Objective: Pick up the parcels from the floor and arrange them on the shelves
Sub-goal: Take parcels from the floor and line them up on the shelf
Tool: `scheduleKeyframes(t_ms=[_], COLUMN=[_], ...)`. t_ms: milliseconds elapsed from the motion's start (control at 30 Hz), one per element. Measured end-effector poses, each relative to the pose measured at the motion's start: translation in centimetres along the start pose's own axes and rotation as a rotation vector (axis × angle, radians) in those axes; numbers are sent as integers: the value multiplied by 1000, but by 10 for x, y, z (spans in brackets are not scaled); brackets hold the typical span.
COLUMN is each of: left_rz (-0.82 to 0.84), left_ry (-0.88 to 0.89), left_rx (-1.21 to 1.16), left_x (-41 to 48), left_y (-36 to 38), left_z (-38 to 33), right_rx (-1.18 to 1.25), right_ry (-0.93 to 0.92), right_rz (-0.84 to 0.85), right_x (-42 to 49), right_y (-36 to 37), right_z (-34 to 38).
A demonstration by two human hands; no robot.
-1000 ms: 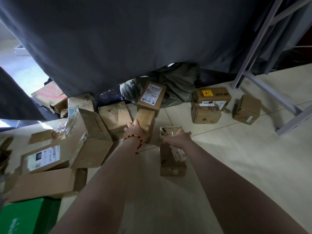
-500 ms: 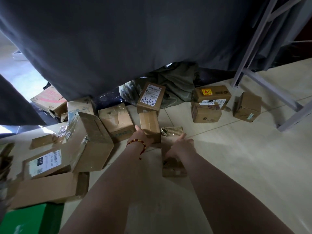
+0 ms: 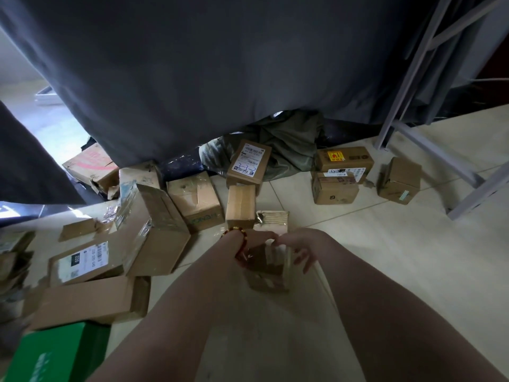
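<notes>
The left arm has swung off the small upright box (image 3: 240,205) at twelve o'clock, so both hands now meet on one narrow taped parcel (image 3: 271,279) on the floor at centre. The shelf frame (image 3: 429,161) stands well apart at two o'clock. I judge the pick-up is just starting; whether the parcel has left the tiles I cannot tell. The left hand (image 3: 252,245) curls over its left edge, gripping. The right hand (image 3: 298,245) grips the right edge, fingers (image 3: 305,264) hooked down the side.
</notes>
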State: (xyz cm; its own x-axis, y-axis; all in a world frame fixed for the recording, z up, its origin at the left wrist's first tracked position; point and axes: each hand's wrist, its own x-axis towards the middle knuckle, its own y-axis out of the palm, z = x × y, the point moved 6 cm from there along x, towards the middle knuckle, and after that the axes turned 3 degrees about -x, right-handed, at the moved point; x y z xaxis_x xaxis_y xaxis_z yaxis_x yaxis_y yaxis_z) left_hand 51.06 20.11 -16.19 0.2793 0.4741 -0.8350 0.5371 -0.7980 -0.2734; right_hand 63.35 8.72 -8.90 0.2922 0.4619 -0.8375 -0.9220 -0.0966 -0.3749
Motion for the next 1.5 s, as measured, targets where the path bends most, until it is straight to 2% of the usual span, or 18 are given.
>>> scheduleKeyframes(t_ms=[100,233,333,400,600,667,933,1167,1500], left_rz=[-76,-36,-4,37,221,208,100,95,120], left_ry=[52,115,162,185,222,242,411,499,573], left_rx=[4,-56,-17,-72,-298,-301,-49,123,628], left_x=[-27,-64,-69,-72,-97,-103,-181,-314,-526], left_y=[2,10,17,26,74,89,103,135,137], left_z=[-12,-38,-53,-62,-91,-99,-152,-213,-279], right_rx=[151,318,369,439,880,939,1098,1259,1370], right_ry=[-79,-186,-218,-236,-260,-248,-188,-30,288], right_rz=[-48,-52,-137,-192,-465,-522,-423,-593,-782], right_x=[-5,-17,-31,-39,-61,-71,-154,-276,-505], right_y=[-13,-36,-52,-63,-104,-110,-145,-182,-214], right_z=[-1,-2,-10,-19,-59,-72,-104,-110,-91])
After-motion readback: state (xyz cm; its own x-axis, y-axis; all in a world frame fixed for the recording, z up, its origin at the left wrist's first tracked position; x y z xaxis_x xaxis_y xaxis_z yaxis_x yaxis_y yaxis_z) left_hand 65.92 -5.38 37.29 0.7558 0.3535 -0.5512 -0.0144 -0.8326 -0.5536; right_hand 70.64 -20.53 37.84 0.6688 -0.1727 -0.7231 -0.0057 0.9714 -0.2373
